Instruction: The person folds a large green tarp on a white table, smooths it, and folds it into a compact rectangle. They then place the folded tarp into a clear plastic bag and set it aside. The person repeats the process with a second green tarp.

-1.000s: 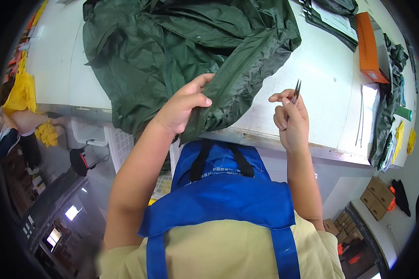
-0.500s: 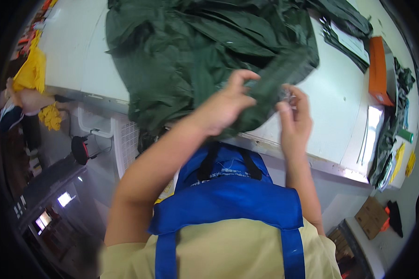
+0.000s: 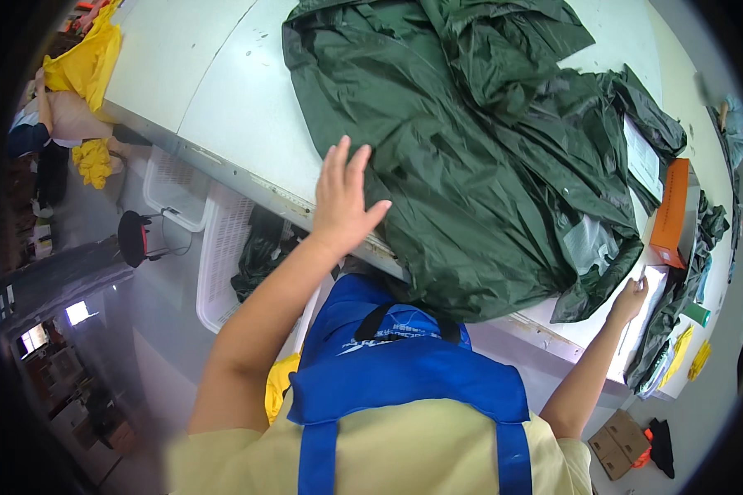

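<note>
While left hand (image 3: 344,210) splays at green garment (image 3: 462,181), right hand (image 3: 628,302) curled, hold unclear

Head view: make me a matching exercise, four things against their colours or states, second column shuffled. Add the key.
Column one:
1. Garment
2. Left hand
3. Box on the table
4. Apron

Column two:
A. Orange
B. Blue
C. Dark green, lying in creases
D. Spread open by the garment's left edge

Right pairs: 1-C, 2-D, 3-A, 4-B
</note>
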Available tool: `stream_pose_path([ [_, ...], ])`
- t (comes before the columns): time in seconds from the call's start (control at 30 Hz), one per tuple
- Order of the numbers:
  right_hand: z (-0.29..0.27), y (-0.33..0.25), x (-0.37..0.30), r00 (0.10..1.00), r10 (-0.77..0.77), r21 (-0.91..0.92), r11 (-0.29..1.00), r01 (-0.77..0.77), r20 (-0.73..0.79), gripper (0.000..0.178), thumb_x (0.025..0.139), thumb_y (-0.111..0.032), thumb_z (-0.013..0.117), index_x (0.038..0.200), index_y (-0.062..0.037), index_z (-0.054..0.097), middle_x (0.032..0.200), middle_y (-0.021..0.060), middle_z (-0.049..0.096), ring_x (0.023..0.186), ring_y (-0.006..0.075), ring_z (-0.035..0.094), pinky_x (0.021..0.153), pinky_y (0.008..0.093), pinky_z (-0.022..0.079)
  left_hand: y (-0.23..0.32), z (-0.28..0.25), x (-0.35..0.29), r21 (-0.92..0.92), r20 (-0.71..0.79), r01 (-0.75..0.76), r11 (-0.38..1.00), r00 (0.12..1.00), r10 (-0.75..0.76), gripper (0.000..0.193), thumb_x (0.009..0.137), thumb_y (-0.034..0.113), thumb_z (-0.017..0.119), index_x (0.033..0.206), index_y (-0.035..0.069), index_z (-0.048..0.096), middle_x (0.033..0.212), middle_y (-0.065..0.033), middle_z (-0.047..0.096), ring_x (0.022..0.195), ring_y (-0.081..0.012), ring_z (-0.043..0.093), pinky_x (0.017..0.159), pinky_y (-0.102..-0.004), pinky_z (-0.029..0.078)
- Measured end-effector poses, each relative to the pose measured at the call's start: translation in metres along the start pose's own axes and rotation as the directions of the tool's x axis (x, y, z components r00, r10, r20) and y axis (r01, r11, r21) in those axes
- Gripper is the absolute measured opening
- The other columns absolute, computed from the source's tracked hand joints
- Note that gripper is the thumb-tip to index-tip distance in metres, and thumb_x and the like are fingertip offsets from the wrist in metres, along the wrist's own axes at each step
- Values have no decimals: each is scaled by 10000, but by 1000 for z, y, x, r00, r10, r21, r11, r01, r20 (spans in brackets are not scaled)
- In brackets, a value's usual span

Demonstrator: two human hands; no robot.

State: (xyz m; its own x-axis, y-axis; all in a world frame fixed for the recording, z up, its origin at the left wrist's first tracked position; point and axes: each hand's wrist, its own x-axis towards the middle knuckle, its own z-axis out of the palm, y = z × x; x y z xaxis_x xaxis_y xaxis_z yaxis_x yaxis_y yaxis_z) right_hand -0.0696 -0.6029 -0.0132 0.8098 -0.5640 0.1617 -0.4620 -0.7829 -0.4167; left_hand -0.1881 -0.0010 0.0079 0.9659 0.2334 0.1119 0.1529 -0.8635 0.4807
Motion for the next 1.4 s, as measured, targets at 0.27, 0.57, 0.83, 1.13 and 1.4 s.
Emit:
stream_pose_path([
  [0.27, 55, -269, -189, 721, -441, 460, 867, 190, 535, 236, 964, -133, 458, 1080, -10, 622, 1039, 105, 653, 870, 203, 621, 793, 320, 491, -47, 6, -3, -245, 51, -19, 969, 998, 33, 172, 769, 58, 708, 879, 33, 579, 1163, -169, 585, 1035, -373, 559, 915, -424, 461],
  [0.57, 102, -384, -256, 579, -453, 456, 877, 152, 678, 488, 788, -261, 739, 1180, -46, 543, 838, 157, 676, 798, 281, 667, 761, 367, 515, -62, -38, -15, -475, 315, -132, 870, 897, 309, 171, 856, 90, 587, 929, 16, 452, 1095, -204, 612, 1045, -388, 582, 908, -453, 459],
  [0.83, 93, -380, -172, 927, -351, 516, 823, 240, 129, 474, 786, -261, 784, 1091, 23, 560, 954, 121, 608, 862, 244, 576, 805, 352, 474, -87, -67, -5, -252, 759, 206, 946, 648, 61, 281, 825, 164, 672, 1004, 32, 502, 778, -152, 626, 734, -313, 638, 660, -374, 491],
  [1.13, 116, -385, -110, 757, -227, 755, 449, -478, 613, 54, 904, -68, 596, 897, -21, 621, 707, -33, 586, 504, 42, 410, 464, 225, 317, 40, 29, 133, -598, 801, 741, -307, 558, -215, 762, 909, 272, 661, 1445, -47, 224, 1416, -217, 404, 1205, -309, 506, 1025, -442, 427],
  [1.4, 71, -346, -102, 776, -48, 777, 57, -627, 629, 81, 895, -98, 605, 957, -46, 591, 817, 12, 655, 456, 38, 450, 435, 167, 380, 89, 34, 144, -551, 696, 575, -605, 716, 46, 459, 970, 305, 552, 1326, 26, 476, 1348, -126, 535, 1242, -277, 503, 1075, -472, 362],
])
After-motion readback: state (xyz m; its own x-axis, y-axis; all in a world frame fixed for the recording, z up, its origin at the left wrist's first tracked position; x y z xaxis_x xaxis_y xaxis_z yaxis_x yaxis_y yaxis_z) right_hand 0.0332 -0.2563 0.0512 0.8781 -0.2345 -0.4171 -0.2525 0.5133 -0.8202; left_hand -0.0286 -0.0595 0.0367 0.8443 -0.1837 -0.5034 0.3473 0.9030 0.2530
